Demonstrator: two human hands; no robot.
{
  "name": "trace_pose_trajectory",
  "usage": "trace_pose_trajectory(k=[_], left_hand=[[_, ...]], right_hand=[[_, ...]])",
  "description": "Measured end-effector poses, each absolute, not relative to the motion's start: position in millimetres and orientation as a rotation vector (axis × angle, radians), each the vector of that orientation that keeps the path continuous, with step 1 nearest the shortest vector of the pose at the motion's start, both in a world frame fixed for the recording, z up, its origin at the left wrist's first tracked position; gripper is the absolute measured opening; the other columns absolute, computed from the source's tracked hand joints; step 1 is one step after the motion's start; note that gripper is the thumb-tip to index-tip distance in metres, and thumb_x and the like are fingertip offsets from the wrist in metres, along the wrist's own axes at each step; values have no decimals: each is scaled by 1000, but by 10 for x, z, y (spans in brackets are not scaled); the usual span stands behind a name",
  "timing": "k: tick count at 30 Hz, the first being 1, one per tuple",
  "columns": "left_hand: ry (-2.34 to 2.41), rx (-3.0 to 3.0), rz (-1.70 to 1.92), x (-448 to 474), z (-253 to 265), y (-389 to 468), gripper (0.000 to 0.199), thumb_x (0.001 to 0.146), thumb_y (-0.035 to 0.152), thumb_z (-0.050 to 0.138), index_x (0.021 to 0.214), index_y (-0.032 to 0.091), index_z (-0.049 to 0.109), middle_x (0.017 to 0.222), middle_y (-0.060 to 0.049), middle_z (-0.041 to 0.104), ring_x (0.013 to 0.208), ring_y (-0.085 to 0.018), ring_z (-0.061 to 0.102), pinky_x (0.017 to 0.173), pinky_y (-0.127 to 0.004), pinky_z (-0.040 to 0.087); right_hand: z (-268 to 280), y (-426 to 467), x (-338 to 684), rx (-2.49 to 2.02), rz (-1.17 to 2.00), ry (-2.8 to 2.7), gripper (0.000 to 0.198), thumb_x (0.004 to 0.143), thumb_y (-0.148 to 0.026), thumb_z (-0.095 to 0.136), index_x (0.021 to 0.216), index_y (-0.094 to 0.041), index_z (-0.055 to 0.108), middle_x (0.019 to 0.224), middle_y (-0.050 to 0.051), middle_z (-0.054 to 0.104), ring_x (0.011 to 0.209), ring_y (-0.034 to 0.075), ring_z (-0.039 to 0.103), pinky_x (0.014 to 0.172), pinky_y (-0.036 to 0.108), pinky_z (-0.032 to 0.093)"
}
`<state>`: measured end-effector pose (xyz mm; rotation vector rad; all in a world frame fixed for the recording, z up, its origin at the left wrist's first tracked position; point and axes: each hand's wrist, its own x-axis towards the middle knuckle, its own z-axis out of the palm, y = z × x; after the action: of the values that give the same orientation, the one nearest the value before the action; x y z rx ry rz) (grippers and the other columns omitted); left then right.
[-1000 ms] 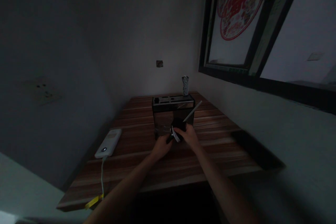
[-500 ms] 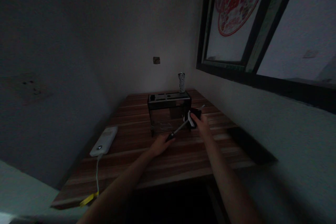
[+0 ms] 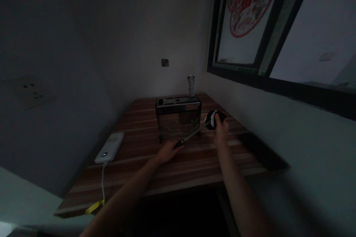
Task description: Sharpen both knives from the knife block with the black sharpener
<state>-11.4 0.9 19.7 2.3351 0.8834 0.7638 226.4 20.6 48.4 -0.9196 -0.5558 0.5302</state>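
Note:
My left hand [image 3: 167,151] is closed around the dark handle of a honing steel [image 3: 196,132], a long thin grey rod that slants up to the right. In my right hand [image 3: 221,129] is a bunched black and white cloth [image 3: 211,119], pressed between the fingers. The rod's far end meets the cloth, and its tip is hidden there. Just behind the rod stands a knife block [image 3: 178,104] with a slotted dark top and see-through sides. A silvery patterned upright piece [image 3: 191,86] rises from its right rear end; its kind is unclear.
The wood-grain table [image 3: 139,122] fits into a corner between walls. At left lies a white power bank [image 3: 110,148] with a white cable and a yellow tag [image 3: 94,206]. A flat black object [image 3: 263,151] rests along the right edge. A dark-framed window [image 3: 241,67] is above it.
My right hand and the cloth have moved right, toward the rod's far end and away from the block. The tip that stuck out past the cloth is now covered. My left hand stays nearly still.

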Motion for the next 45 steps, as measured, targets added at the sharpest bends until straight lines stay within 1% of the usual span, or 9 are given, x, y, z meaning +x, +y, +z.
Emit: trace_pose_trajectory(k=[3, 7, 12, 16, 22, 26, 31, 40, 45], left_hand=[[864, 2326, 782, -116, 169, 34, 25, 81, 35, 45, 90, 16, 59, 83, -3, 62, 76, -16, 56, 73, -25, 41], [847, 2306, 786, -122, 155, 47, 25, 81, 34, 45, 93, 16, 57, 89, -4, 62, 81, -17, 55, 76, -25, 40], [906, 2324, 775, -135, 153, 35, 26, 82, 36, 42, 85, 15, 58, 77, -2, 60, 71, -15, 54, 67, -23, 41], [960, 2318, 790, -144, 128, 52, 27, 81, 37, 43, 84, 15, 58, 74, -3, 60, 69, -16, 54, 66, -24, 41], [916, 2295, 808, -160, 130, 61, 30, 82, 36, 43, 98, 13, 56, 89, -6, 62, 80, -18, 56, 76, -27, 41], [861, 2289, 820, -167, 155, 47, 33, 83, 35, 42, 104, 13, 54, 98, -8, 62, 86, -20, 57, 79, -27, 41], [866, 2272, 816, -172, 145, 48, 32, 82, 31, 45, 107, 14, 54, 102, -8, 62, 92, -20, 57, 82, -28, 41], [861, 2304, 823, -184, 118, 67, 32, 81, 28, 46, 109, 13, 53, 107, -10, 60, 98, -21, 56, 86, -30, 41], [817, 2330, 800, -196, 116, 97, 35, 81, 25, 46, 114, 13, 50, 112, -10, 58, 101, -21, 54, 88, -31, 40]], right_hand=[[457, 218, 2235, -909, 568, -547, 38, 63, -45, 61, 85, -14, 62, 84, 4, 66, 74, 15, 61, 65, 26, 47], [429, 202, 2128, -912, 628, -577, 39, 60, -45, 64, 85, -15, 62, 84, 4, 66, 73, 16, 61, 64, 26, 47], [403, 137, 1915, -948, 692, -739, 37, 61, -44, 64, 84, -15, 63, 83, 4, 66, 73, 16, 61, 65, 27, 47], [339, 108, 1778, -999, 801, -905, 38, 59, -44, 66, 83, -15, 64, 80, 4, 67, 71, 17, 60, 66, 29, 47], [228, 88, 1628, -1029, 986, -1087, 37, 54, -43, 70, 78, -15, 65, 76, 3, 67, 68, 18, 60, 63, 30, 47], [215, 60, 1573, -980, 1089, -1149, 38, 51, -36, 73, 82, -17, 64, 80, 2, 67, 73, 18, 60, 68, 31, 47], [201, 15, 1522, -958, 1165, -1203, 38, 51, -31, 74, 84, -17, 63, 83, 2, 67, 76, 18, 60, 72, 32, 47], [164, -10, 1449, -1027, 1076, -1206, 43, 50, -33, 74, 87, -16, 62, 86, 3, 67, 78, 19, 60, 73, 33, 47], [232, -14, 1449, -1076, 1035, -1220, 41, 48, -34, 74, 83, -16, 63, 83, 4, 68, 76, 20, 61, 70, 33, 47]])
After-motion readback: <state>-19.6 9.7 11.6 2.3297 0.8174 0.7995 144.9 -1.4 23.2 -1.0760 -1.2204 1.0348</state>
